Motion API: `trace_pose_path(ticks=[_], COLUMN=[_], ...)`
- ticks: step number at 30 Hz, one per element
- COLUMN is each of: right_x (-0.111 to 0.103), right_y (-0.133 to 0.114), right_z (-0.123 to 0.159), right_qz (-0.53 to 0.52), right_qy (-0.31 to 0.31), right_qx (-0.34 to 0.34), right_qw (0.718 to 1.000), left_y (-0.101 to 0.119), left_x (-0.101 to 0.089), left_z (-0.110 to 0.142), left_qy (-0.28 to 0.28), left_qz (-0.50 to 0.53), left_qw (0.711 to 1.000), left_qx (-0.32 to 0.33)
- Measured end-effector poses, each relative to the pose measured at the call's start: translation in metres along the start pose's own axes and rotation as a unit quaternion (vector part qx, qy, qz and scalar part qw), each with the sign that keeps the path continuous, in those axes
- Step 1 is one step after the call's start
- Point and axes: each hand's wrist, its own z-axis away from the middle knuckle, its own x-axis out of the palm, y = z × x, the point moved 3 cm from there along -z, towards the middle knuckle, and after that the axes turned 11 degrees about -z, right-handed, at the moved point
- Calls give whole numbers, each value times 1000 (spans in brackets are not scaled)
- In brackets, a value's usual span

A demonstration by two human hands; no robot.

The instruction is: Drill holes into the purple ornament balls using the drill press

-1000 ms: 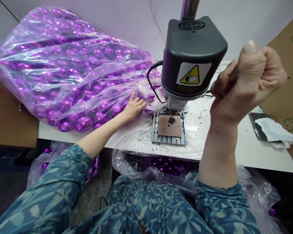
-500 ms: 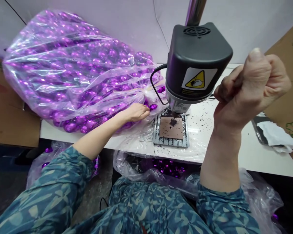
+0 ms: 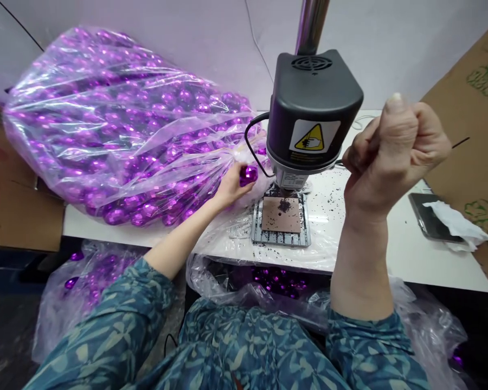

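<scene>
My left hand grips a shiny purple faceted ball between thumb and fingers, beside the gathered mouth of a clear plastic bag full of similar balls. To the right of the dark grey drill press, my right hand is raised and closed in a fist. What it grips is hidden by the fingers. Below the motor head, a brown square plate with a small hole lies on the slotted metal base. Dark shavings are heaped on the plate and scattered around it.
On the white table, a phone lies at the right, partly under crumpled white tissue. Cardboard stands at the right edge. Below the table front, an open plastic bag holds more purple balls; another bag hangs lower left.
My left hand, first resting open by the bag's mouth, has closed on a purple ball and now holds it up. The right fist stays beside the drill press; the whole view has shifted slightly.
</scene>
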Motion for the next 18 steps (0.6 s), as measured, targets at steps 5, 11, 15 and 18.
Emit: trace_pose_path(ticks=[5, 11, 15, 18], right_x=[1, 2, 1, 1], right_y=[-1, -2, -2, -2], right_z=[1, 3, 4, 5], right_qz=[-15, -18, 15, 46], right_qy=[11, 13, 26, 29], right_qx=[-11, -7, 0, 2], right_qw=[1000, 1000, 1000, 999], left_y=[10, 44, 47, 44], left_x=[-6, 11, 26, 38], left_z=[50, 77, 77, 74], left_qy=[-9, -137, -102, -92], left_qz=[315, 476, 456, 431], left_qw=[943, 854, 874, 888], left_qx=[-105, -158, -134, -134])
